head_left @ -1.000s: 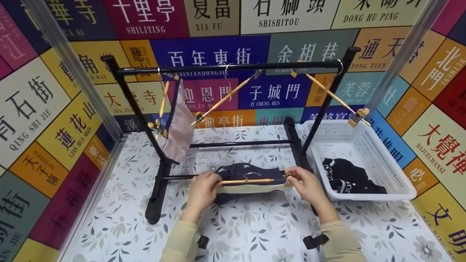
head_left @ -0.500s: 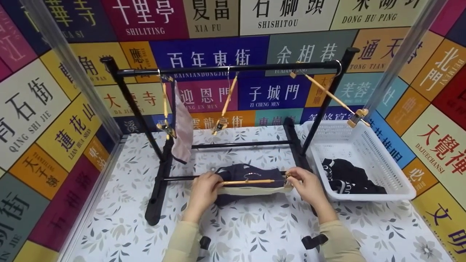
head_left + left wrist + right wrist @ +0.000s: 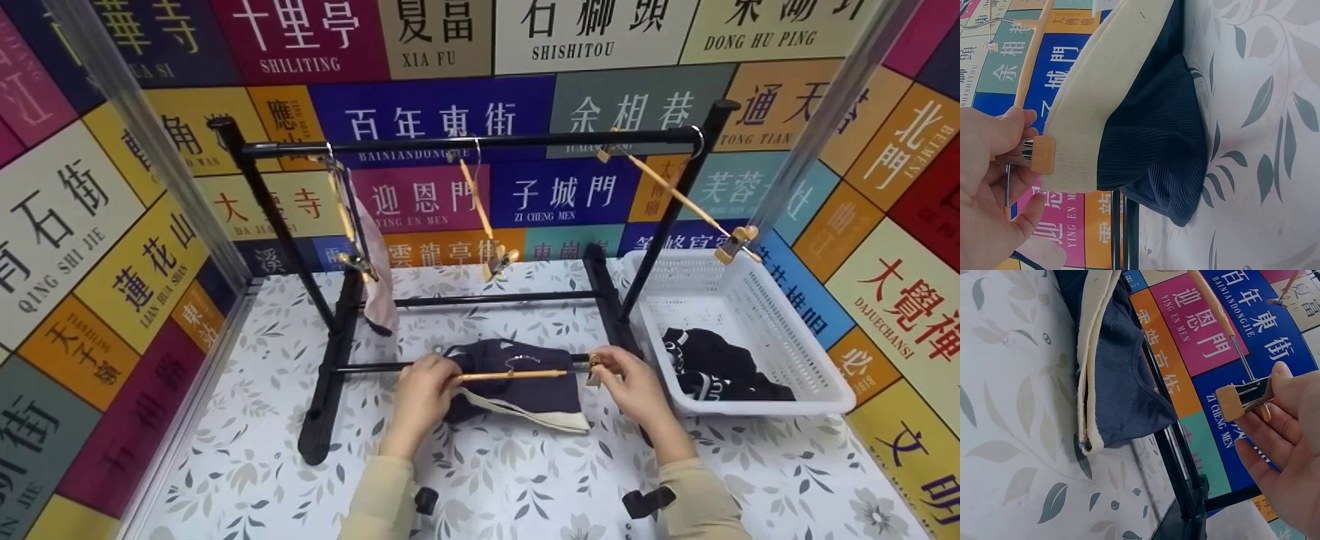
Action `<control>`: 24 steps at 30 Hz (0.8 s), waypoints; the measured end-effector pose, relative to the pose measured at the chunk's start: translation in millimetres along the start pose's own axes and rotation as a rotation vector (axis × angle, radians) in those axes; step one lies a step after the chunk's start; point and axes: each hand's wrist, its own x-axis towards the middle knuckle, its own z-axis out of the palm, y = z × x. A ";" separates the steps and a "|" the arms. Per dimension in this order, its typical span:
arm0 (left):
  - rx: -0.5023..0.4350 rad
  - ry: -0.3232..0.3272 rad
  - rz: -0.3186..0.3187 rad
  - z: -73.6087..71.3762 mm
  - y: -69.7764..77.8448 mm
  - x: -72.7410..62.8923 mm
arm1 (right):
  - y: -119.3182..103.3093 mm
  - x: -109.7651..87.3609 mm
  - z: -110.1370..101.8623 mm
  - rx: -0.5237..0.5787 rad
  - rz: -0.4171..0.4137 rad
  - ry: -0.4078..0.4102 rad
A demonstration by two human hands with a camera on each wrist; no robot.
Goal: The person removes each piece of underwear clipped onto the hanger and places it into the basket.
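Note:
A wooden clip hanger (image 3: 517, 375) is held level by both hands. My left hand (image 3: 426, 390) grips its left end, where a clip (image 3: 1043, 154) bites the cream waistband (image 3: 1081, 107) of a ribbed navy garment (image 3: 532, 390). At the other end, my right hand (image 3: 631, 381) pinches the right clip (image 3: 1230, 403) between thumb and fingers. Nothing sits in that clip in the right wrist view. The garment's right side hangs loose below the hanger, apart from the right hand, its two waistband edges slightly parted.
Over the work spans a black rack (image 3: 525, 138). From its rail hang a hanger with a pink cloth (image 3: 371, 262), a bare middle hanger (image 3: 476, 199) and a bare right hanger (image 3: 679, 193). At right, a white basket (image 3: 825, 360) contains black clothing (image 3: 720, 367).
The waistband's right end has come away from the right clip and dropped downward. Hangers at the left and middle of the rail have swung round; both hands stay nearly in place.

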 end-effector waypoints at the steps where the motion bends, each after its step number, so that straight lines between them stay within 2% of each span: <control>1: 0.001 0.001 0.002 0.1 0.2 -0.1 | -0.3 -0.2 0.0 0.013 0.000 0.002; 6: -0.006 0.008 0.004 -0.5 1.5 0.8 | -2.8 0.4 -1.0 0.036 0.002 0.008; 11: -0.015 0.016 0.003 -0.9 2.1 2.4 | -6.4 2.5 -1.7 -0.022 -0.028 0.030; 17: -0.015 0.033 0.020 -0.6 3.1 4.0 | -10.7 6.5 0.8 -0.108 -0.178 0.056; 24: 0.002 0.039 0.028 0.2 5.7 4.7 | -19.4 11.5 7.1 -0.265 -0.411 0.064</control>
